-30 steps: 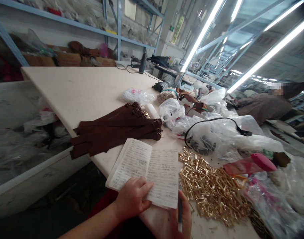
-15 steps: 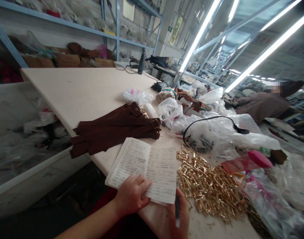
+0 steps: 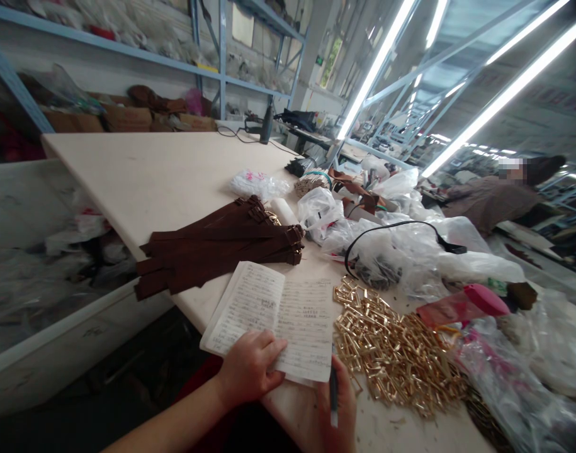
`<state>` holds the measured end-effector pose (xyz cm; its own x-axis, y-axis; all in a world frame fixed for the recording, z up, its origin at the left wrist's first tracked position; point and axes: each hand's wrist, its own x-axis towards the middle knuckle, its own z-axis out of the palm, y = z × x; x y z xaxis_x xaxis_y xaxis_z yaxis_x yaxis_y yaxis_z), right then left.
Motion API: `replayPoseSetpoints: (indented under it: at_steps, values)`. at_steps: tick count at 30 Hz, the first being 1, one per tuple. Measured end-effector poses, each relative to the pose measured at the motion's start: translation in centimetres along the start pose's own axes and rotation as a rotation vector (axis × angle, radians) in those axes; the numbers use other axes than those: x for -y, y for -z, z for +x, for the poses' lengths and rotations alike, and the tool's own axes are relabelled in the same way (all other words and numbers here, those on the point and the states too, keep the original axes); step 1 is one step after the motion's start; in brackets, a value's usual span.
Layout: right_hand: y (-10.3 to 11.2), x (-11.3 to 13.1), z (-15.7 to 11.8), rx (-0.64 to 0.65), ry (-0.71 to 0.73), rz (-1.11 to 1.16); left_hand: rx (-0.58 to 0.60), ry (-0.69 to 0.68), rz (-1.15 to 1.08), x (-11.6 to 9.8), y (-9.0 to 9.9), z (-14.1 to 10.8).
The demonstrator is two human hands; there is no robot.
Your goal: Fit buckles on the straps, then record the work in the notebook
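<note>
The right hand (image 3: 338, 409) pinches a pen (image 3: 333, 390) upright, just beside the open notebook (image 3: 306, 321) (its spine runs away from the person); the left hand (image 3: 250, 371), nearer the spine, lies flat on the pages, gripping nothing.

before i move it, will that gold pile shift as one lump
Probably not: the gold pieces lie loose and heaped, so they would likely spill apart. Their shiny metal may slide easily on the table, and feel heavy for its size.

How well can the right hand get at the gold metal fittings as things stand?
Probably well: the right hand, holding a pen, lies right beside the gold metal fittings, with nothing in the way.
</note>
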<state>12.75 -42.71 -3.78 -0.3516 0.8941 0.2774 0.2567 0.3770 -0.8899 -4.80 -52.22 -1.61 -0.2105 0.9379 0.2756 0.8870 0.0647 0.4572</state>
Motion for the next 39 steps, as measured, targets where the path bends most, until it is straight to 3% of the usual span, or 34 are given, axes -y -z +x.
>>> replayPoseSetpoints:
  at_steps: [13, 24, 29, 34, 39]
  values:
    - [0.5, -1.0, -0.5, 0.045, -0.017, -0.021, -0.002, -0.005, 0.017, -0.3, 0.1, -0.1]
    - [0.8, 0.6, 0.0, 0.042, -0.001, -0.063, -0.083, -0.007, -0.08, -0.6, 0.0, -0.3]
    - [1.1, 0.6, -0.1, 0.064, 0.003, -0.066, -0.32, 0.243, -0.267, -0.4, 1.0, -1.2]
    - [1.3, 0.6, -0.1, 0.058, 0.014, -0.054, -0.327, 0.457, -0.422, 0.5, 2.9, -1.8]
    - [1.3, 0.7, -0.2, 0.048, 0.035, -0.057, -0.436, 0.629, -0.544, 1.7, 4.1, -1.8]
